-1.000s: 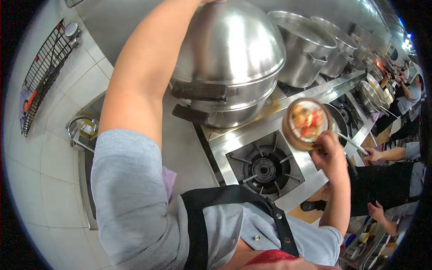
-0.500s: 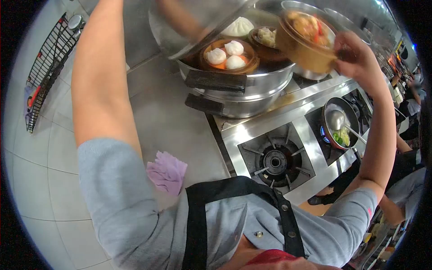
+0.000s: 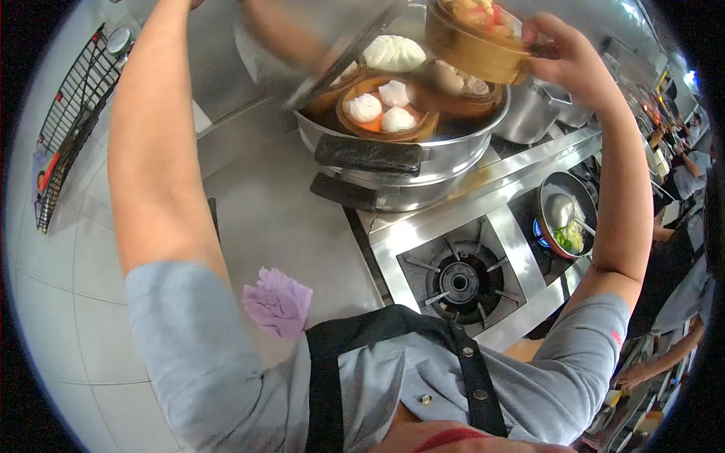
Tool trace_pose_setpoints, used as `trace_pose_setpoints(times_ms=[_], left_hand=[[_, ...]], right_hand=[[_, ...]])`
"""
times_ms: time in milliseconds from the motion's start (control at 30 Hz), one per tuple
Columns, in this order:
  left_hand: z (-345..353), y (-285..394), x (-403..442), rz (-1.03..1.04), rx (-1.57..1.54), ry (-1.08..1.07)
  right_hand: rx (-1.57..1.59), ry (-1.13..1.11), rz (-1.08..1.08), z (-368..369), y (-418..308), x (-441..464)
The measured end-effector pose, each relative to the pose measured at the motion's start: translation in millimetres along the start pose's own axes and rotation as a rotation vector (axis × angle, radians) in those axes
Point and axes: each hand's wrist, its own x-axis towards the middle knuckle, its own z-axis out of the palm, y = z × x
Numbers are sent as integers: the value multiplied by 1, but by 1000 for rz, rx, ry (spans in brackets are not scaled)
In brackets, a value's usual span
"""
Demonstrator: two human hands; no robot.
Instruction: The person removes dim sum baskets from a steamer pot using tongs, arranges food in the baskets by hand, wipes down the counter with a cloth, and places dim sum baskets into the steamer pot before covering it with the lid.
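Note:
My right hand [image 3: 565, 54] grips the rim and side of a small bamboo steamer basket [image 3: 477, 47], lifted above a large metal steamer pot [image 3: 445, 162]. Orange-yellow food with red strips fills that basket. Below it in the pot sit a bamboo basket with three white dumplings [image 3: 395, 113], a large white bun [image 3: 394, 53] and more small baskets, partly blurred. A see-through lid [image 3: 325, 45] tilts up at the pot's left, mirroring an arm. My left forearm [image 3: 155, 136] reaches up past the top edge, its hand beyond the picture.
A lit burner heats a pan [image 3: 568, 214] with a ladle and greens. Nearer is an unlit burner [image 3: 459, 281]. A purple cloth [image 3: 278, 302] lies on the metal counter [image 3: 257, 226]. A wire rack [image 3: 72, 128] hangs left; co-workers [image 3: 680, 272] stand right.
My right hand has carried the bamboo basket up and to the left, farther over the pot. More of the baskets inside shows. The lid has shifted slightly left.

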Motion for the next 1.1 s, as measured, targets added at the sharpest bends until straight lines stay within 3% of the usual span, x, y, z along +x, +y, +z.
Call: trace_pose_setpoints(times_ms=[600,800,867,1100], left_hand=[[-7,-6,-3,-1,-6,53],[-11,-9,-3,-7,-37,46],[-9,-2,-8,-4,-3,57],[-17,-9,-7,-61,17,75]], right_hand=[[30,104,-14,-19,29,-20],[25,160,19,-11,-1,-70],[71,134,184,-16,-9,-86],[-83,157,102,-27,-18,-122]])
